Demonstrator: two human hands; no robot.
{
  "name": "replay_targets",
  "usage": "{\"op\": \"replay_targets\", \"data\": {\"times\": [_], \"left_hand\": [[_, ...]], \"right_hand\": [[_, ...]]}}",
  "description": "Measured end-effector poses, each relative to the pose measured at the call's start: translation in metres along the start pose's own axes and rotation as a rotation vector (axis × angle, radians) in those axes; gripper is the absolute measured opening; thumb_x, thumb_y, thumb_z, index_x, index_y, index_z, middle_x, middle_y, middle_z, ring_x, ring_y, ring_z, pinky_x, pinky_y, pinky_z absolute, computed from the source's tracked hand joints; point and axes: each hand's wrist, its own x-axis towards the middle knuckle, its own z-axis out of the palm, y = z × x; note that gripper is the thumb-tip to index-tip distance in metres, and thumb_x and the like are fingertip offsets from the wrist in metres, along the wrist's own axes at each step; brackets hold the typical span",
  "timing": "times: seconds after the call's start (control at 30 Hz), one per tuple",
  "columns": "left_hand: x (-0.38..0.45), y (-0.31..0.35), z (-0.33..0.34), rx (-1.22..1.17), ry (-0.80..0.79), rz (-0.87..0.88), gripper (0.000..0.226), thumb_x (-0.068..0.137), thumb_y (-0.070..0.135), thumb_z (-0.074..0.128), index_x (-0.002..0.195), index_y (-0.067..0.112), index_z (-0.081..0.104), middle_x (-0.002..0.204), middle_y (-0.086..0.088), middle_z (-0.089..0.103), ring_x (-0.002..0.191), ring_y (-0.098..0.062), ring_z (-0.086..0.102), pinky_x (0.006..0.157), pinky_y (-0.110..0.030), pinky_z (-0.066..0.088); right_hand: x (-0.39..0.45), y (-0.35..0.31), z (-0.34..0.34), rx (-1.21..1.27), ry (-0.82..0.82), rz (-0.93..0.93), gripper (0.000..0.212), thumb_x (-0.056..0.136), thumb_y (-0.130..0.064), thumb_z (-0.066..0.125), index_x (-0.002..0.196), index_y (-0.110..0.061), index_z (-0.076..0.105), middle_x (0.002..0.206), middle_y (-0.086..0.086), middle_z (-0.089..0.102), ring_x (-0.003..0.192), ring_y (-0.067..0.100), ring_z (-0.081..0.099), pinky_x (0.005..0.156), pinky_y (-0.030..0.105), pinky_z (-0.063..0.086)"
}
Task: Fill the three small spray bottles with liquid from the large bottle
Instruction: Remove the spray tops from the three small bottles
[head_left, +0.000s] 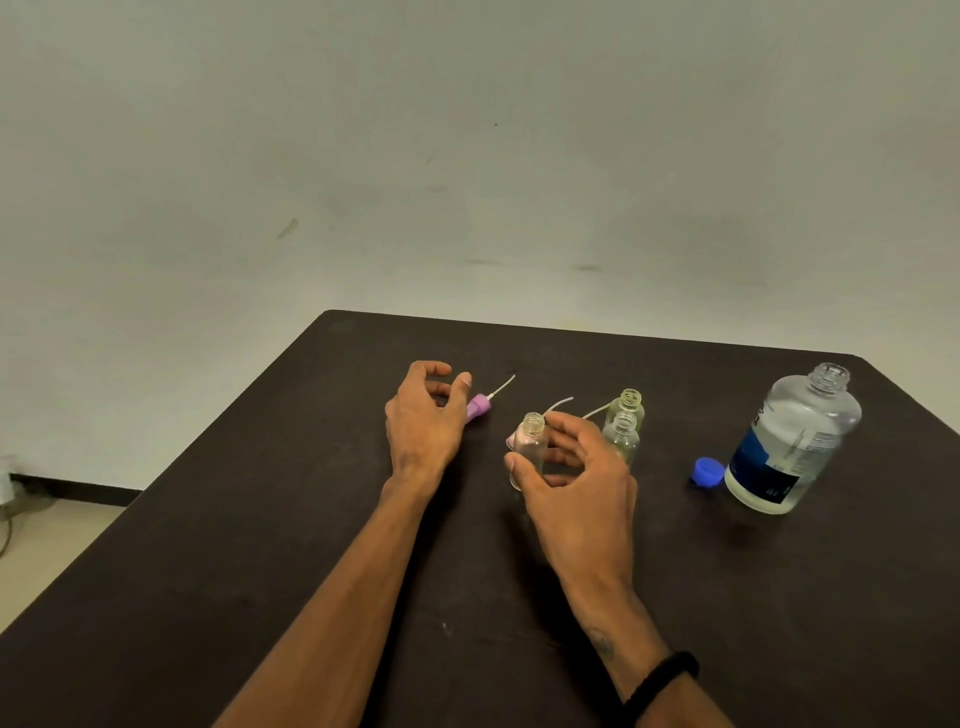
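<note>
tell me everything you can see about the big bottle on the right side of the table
The large bottle is clear plastic with a threaded neck, and its cap is off. It stands on the dark table at the right, looking tilted in this wide view. Clear liquid fills most of it. A dark blue and white label wraps its side. The blue cap lies just to its left. Neither hand touches it.

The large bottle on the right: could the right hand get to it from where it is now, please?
Probably yes. The right hand is at a small bottle; the large bottle stands uncapped further right, with only bare table and the blue cap between.
</note>
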Motion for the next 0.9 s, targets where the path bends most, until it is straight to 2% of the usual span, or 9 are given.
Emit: {"op": "replay_targets", "data": {"times": [0.2,0.27,0.4,0.53,0.6,0.7,0.73,0.83,0.9], "left_hand": [[0.001,0.000,-0.001,-0.018,0.014,0.003,0.034,0.098,0.041,0.072,0.124,0.021,0.064,0.092,0.016,0.064,0.093,-0.008,0.067,0.087,-0.029,0.056],[0.000,0.000,-0.001,-0.035,0.028,0.015,0.028,0.098,0.039,0.071,0.118,0.021,0.066,0.091,0.017,0.064,0.093,-0.006,0.066,0.089,-0.030,0.058],[-0.001,0.001,-0.003,-0.064,0.109,0.029,0.021,0.100,0.043,0.067,0.106,0.023,0.068,0.097,0.008,0.070,0.094,-0.009,0.068,0.088,-0.032,0.060],[-0.006,0.005,-0.006,-0.076,0.188,0.052,0.030,0.104,0.045,0.059,0.092,0.019,0.067,0.081,0.007,0.066,0.075,-0.008,0.063,0.072,-0.028,0.054],[-0.013,0.008,-0.008,-0.090,0.195,0.070,0.037,0.106,0.045,0.056,0.087,0.014,0.068,0.075,0.004,0.065,0.067,-0.008,0.058,0.064,-0.025,0.050],[-0.028,0.013,-0.017,-0.111,0.095,0.101,0.036,0.107,0.041,0.055,0.088,0.015,0.070,0.074,0.003,0.065,0.063,-0.008,0.055,0.057,-0.015,0.043],[-0.035,0.014,-0.020,-0.107,0.043,0.122,0.032,0.107,0.038,0.056,0.089,0.016,0.071,0.076,0.003,0.067,0.063,-0.009,0.056,0.057,-0.017,0.044],[-0.058,0.017,-0.032,-0.133,-0.141,0.183,0.013,0.104,0.025,0.062,0.099,0.026,0.074,0.087,0.003,0.073,0.075,-0.020,0.065,0.065,-0.032,0.052],[-0.069,0.016,-0.036,-0.131,-0.297,0.203,0.016,0.098,0.020,0.069,0.111,0.029,0.072,0.095,0.003,0.074,0.080,-0.020,0.067,0.070,-0.030,0.056]], "right_hand": [[-0.002,0.002,0.004,-0.026,-0.009,0.009,0.062,0.079,-0.018,0.094,0.134,-0.028,0.067,0.113,-0.020,0.072,0.105,0.000,0.071,0.086,0.022,0.063],[-0.003,0.002,0.004,-0.019,-0.007,0.010,0.062,0.079,-0.019,0.095,0.133,-0.027,0.066,0.114,-0.017,0.073,0.103,0.000,0.072,0.084,0.018,0.061],[-0.011,-0.004,0.000,0.012,0.011,0.006,0.062,0.076,-0.021,0.096,0.126,-0.037,0.064,0.107,-0.022,0.070,0.097,-0.006,0.070,0.078,0.008,0.055],[-0.020,-0.006,-0.006,-0.026,0.076,0.013,0.066,0.075,-0.030,0.097,0.135,-0.025,0.068,0.117,-0.013,0.072,0.101,0.000,0.069,0.087,0.020,0.060],[-0.023,-0.007,-0.010,-0.029,0.129,0.001,0.060,0.076,-0.034,0.095,0.130,-0.025,0.070,0.112,-0.014,0.072,0.097,0.002,0.069,0.085,0.025,0.062],[-0.028,-0.012,-0.022,-0.016,0.271,-0.074,0.041,0.079,-0.036,0.093,0.113,-0.027,0.072,0.097,-0.011,0.068,0.084,0.009,0.068,0.073,0.028,0.061],[-0.028,-0.014,-0.028,-0.012,0.321,-0.096,0.038,0.080,-0.035,0.092,0.111,-0.027,0.071,0.096,-0.009,0.066,0.083,0.011,0.066,0.070,0.028,0.059],[-0.019,-0.010,-0.048,-0.014,0.375,-0.075,0.045,0.085,-0.030,0.088,0.125,-0.027,0.067,0.110,-0.014,0.060,0.096,0.005,0.063,0.076,0.021,0.056],[-0.012,-0.001,-0.056,-0.036,0.302,0.005,0.060,0.087,-0.024,0.087,0.140,-0.027,0.059,0.124,-0.015,0.058,0.109,0.001,0.061,0.085,0.021,0.055]]}}
